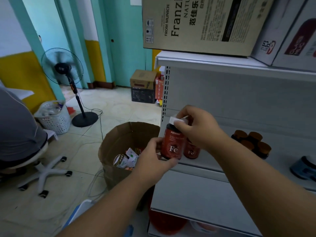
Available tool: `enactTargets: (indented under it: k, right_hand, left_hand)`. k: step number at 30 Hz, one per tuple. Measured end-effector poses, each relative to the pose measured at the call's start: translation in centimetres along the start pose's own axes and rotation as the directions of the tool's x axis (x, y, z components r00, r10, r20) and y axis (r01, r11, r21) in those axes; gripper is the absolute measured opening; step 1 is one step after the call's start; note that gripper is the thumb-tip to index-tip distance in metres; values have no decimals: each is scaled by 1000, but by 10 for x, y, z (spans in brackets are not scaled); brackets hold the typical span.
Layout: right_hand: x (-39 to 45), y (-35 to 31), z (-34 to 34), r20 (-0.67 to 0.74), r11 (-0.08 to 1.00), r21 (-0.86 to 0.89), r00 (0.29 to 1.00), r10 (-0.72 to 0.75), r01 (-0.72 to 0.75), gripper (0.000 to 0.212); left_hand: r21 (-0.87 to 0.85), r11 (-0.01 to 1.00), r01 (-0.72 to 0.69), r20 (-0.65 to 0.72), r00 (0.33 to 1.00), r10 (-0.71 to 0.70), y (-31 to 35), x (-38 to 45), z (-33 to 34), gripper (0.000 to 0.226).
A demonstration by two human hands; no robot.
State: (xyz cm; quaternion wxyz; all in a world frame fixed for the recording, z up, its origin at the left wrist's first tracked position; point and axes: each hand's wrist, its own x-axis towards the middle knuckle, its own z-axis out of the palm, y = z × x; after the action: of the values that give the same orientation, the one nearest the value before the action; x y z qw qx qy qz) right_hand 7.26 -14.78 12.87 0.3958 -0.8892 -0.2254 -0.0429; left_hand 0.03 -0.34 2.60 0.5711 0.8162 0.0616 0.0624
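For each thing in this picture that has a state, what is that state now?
front Fe bottle: upright at the edge of the shelf, gripped by the left hand.
white label: on that bottle's top, pinched by the right hand.
second Fe bottle: standing on the shelf.
cardboard box: open, packets inside.
brown-capped jars: upright, closed.

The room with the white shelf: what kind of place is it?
Probably a shop's stockroom: a shelf rack holds matching red bottles, cartons sit on top, and a box of packets stands beside it.
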Motion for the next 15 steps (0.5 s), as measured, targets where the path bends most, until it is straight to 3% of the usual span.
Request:
enactTargets:
  k: [4,8,15]
  right_hand:
    - [-25,-7,-2,15,940,332,997,77,-77,9]
    - [-39,-5,-1,119,807,557,981,156,-196,9]
    - [-56,-16,-2,147,743,628,973,177,-230,14]
  left_hand:
    - [-155,988,-14,-28,1000,10,16,-44,-1,58]
    - [-247,969,-5,-49,999,-7,26,-63,-4,57]
    - [-321,947,29,33,999,-20,27,-78,-15,71]
